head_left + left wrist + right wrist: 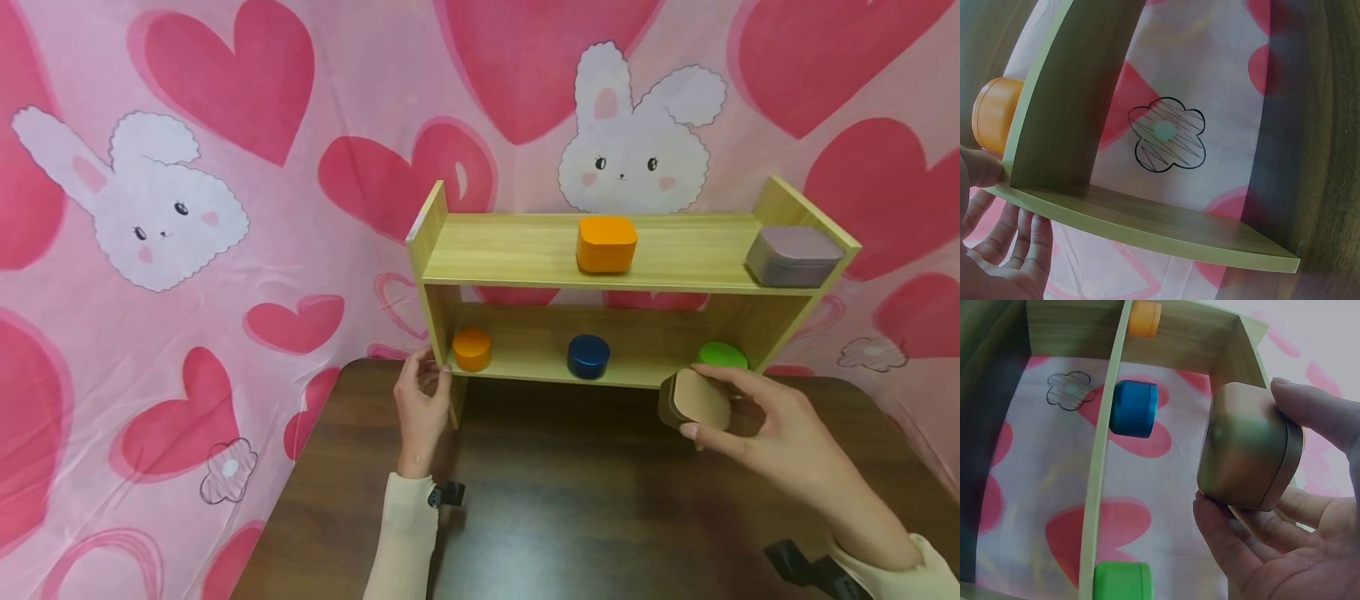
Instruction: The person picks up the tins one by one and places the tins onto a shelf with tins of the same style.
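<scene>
A gold tin with rounded corners is held between the thumb and fingers of my right hand, tilted, in front of the shelf's lower right end. Just behind it sits a round green tin on the lower board, partly covered by the gold one. My left hand grips the left side panel of the small wooden shelf, thumb at the front edge and fingers on the outer side. Close to that thumb is a round orange tin. A round blue tin stands mid-board.
On the top board are a squarish orange tin near the middle and a greyish-purple tin at the right end. The shelf stands on a dark wooden table. Behind hangs a pink cloth with hearts and rabbits.
</scene>
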{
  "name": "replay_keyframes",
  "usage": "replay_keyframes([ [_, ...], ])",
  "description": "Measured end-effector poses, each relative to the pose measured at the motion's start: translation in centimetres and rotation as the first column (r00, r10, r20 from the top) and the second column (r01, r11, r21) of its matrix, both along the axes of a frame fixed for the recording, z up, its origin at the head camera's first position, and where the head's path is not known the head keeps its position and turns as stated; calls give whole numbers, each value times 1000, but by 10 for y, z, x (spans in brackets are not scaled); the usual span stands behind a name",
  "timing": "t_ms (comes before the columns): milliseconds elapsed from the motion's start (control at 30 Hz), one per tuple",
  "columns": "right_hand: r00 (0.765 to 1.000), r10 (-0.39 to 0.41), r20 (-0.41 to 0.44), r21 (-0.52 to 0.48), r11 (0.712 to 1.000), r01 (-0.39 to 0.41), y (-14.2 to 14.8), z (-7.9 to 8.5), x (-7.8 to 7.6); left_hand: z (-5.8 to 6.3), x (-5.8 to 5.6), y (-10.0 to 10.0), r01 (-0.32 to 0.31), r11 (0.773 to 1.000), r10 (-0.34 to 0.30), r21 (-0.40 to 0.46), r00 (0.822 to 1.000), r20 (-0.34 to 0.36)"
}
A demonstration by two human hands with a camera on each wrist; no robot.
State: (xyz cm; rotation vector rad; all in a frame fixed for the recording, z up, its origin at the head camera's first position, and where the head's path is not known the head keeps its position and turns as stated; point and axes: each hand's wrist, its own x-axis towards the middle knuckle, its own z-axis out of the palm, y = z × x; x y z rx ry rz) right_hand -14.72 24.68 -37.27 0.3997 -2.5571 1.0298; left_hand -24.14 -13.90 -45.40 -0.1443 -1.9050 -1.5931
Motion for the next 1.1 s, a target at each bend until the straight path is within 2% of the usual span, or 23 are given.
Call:
replay_keyframes([
  [200, 999, 44, 27, 3, 999, -44, -5, 9, 1, 1, 0, 1, -1, 1000, 1, 2, 1000, -2],
  [433, 997, 73, -2, 43, 996, -73, -11, 18, 0, 1, 1, 1, 0, 1000, 0, 9, 1000, -7],
  [567, 996, 89, 9, 45, 995, -90, -14, 24, 0, 1, 1, 1, -7, 1000, 7, 3, 1000, -6],
  [733, 991, 121, 50, 41, 992, -123, -20, 35, -5, 0, 0, -2, -32, 999, 32, -10, 999, -23],
  [867, 988, 145, 50, 41, 988, -147, -23, 42, -11, 0, 0, -3, -34, 999, 34, -11, 999, -21],
  [1100, 988, 140, 61, 63, 988, -144, -28, 53, -12, -1, 1, -1, -16, 1000, 16, -23, 1000, -13],
])
